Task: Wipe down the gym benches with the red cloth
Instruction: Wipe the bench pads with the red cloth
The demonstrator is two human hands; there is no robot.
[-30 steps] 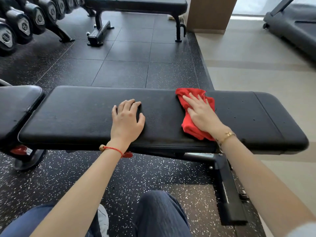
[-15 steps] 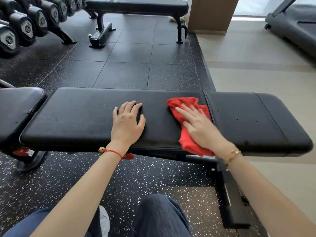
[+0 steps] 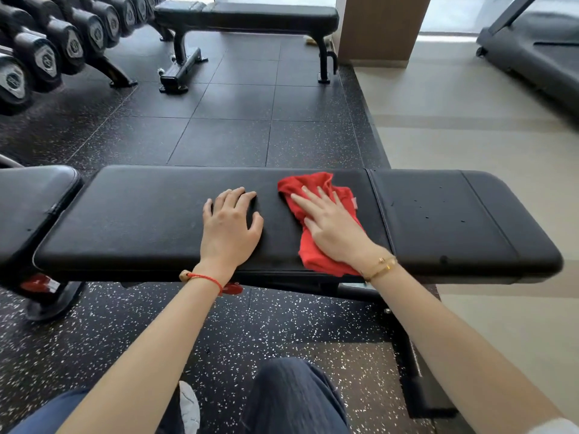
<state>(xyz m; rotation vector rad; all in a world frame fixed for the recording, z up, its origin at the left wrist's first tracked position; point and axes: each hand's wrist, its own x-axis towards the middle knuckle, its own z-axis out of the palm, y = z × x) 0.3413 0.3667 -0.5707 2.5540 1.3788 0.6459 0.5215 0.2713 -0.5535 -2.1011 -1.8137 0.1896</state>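
Black bench (image 3: pixel 156 220) — crumpled red cloth (image 3: pixel 316 245) flattened under right hand (image 3: pixel 335 230), seemingly damp.

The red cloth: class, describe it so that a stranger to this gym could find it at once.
Find the long black bench across the middle of the view. On its pad, the right hand lies flat on the red cloth, crumpled, beside the bare left hand. Nothing else on the pad is red.

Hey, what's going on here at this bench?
A person is wiping a black gym bench. The right hand presses a red cloth flat on the pad, left of the seam, while the left hand rests open beside it. A second bench stands behind.
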